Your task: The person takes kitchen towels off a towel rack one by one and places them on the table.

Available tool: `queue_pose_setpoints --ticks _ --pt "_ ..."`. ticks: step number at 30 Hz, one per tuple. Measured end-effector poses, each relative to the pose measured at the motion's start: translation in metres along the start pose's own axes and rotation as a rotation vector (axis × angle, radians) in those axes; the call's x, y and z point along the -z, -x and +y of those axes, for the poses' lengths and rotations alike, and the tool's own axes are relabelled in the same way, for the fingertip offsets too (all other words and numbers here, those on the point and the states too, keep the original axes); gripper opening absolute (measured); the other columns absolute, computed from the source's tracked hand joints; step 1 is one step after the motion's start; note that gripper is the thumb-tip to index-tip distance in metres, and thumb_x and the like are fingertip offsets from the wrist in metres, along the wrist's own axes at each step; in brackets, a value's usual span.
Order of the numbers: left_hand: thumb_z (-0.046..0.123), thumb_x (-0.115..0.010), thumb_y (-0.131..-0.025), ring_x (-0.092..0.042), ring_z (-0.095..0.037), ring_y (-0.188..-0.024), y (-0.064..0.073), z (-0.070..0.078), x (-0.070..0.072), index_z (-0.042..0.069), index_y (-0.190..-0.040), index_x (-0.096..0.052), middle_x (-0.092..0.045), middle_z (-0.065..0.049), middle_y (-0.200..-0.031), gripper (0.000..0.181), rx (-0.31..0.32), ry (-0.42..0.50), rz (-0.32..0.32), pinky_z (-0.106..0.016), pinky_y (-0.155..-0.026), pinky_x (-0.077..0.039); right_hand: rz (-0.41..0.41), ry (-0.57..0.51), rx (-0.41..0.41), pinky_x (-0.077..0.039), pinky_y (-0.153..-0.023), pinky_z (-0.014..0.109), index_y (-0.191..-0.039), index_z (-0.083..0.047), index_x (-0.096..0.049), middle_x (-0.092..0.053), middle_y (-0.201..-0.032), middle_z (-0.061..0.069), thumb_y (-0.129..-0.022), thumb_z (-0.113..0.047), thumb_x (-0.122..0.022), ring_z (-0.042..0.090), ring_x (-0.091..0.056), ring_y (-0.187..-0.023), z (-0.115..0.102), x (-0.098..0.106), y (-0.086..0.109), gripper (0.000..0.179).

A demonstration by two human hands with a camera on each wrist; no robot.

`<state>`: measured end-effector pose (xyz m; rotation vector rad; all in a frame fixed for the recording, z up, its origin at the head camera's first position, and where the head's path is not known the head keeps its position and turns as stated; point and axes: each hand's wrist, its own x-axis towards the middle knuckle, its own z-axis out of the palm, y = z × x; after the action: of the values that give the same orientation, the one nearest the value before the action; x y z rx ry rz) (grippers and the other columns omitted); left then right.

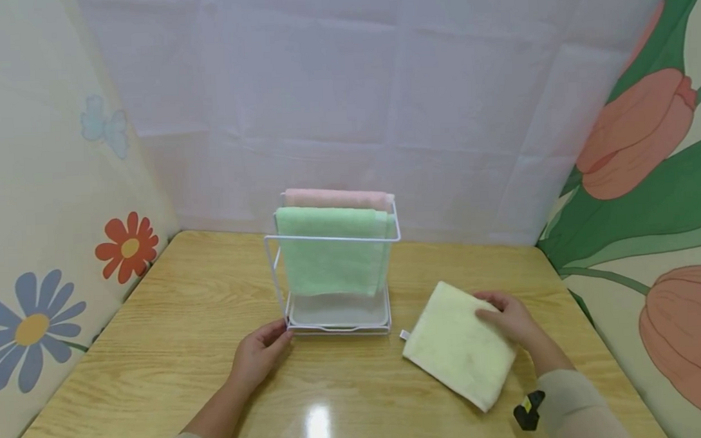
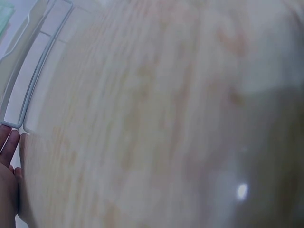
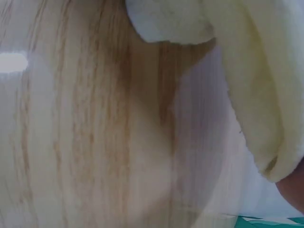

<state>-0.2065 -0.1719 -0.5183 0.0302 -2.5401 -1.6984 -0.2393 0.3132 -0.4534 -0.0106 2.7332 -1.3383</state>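
A small white wire towel rack (image 1: pixel 334 239) stands on the table, with a green towel (image 1: pixel 331 265) hung in front and a pink towel (image 1: pixel 335 197) behind it. The thumb and fingers of my left hand (image 1: pixel 258 356) grip the rack's lower front-left corner; in the left wrist view, fingers (image 2: pixel 10 145) meet the white wire there. To the right, my right hand (image 1: pixel 507 318) pinches the upper right edge of a folded pale yellow towel (image 1: pixel 459 344) with a small white tag. Its folded edge (image 3: pixel 251 85) fills the upper right of the right wrist view.
A white tray (image 1: pixel 337 309) sits in the rack's base. The wood-grain table (image 1: pixel 202 295) meets a white cloth backdrop (image 1: pixel 323 91) behind and flower-printed sheets on both sides. A black device (image 1: pixel 528 411) with a yellow mark is by the right sleeve.
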Motion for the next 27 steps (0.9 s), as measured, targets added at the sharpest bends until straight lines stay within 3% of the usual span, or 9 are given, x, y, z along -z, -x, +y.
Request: queue_pose_setpoints --ticks 7,13,20,27 --pt "0.021 -0.068 -0.093 -0.058 0.012 -0.092 -0.001 -0.001 0.0 -0.001 -0.125 -0.063 -0.069 -0.017 -0.122 0.039 0.014 0.017 -0.003 -0.011 -0.085 -0.047 -0.021 0.025 0.007 -0.046 -0.078 0.023 -0.127 -0.001 -0.059 -0.066 -0.118 0.018 -0.091 -0.03 -0.07 0.012 -0.055 -0.093 0.016 -0.003 -0.002 0.048" --pt "0.022 -0.068 -0.093 -0.06 0.008 -0.094 0.0 0.001 0.0 0.0 -0.124 -0.065 -0.07 -0.017 -0.12 0.038 0.0 -0.005 0.002 -0.012 -0.085 -0.047 -0.013 0.076 -0.027 -0.045 -0.083 0.026 -0.13 0.001 -0.057 -0.062 -0.127 0.022 -0.094 -0.025 -0.066 0.018 -0.055 -0.101 0.024 -0.008 -0.002 0.045" --pt "0.022 -0.069 -0.093 -0.06 0.008 -0.092 0.0 0.002 -0.001 0.0 -0.123 -0.065 -0.07 -0.017 -0.119 0.038 -0.007 0.008 0.008 -0.012 -0.084 -0.048 -0.012 0.059 -0.063 -0.045 -0.091 0.035 -0.134 0.001 -0.054 -0.058 -0.133 0.025 -0.095 -0.025 -0.065 0.033 -0.054 -0.116 0.028 -0.012 0.0 0.048" --pt "0.021 -0.068 -0.093 -0.06 0.007 -0.093 0.0 0.0 -0.001 -0.001 -0.122 -0.065 -0.07 -0.018 -0.118 0.036 -0.013 -0.009 0.015 -0.011 -0.084 -0.048 0.012 0.036 -0.095 -0.047 -0.089 0.032 -0.135 0.0 -0.053 -0.058 -0.133 0.023 -0.097 -0.032 -0.062 0.031 -0.055 -0.116 0.026 -0.017 0.003 0.051"
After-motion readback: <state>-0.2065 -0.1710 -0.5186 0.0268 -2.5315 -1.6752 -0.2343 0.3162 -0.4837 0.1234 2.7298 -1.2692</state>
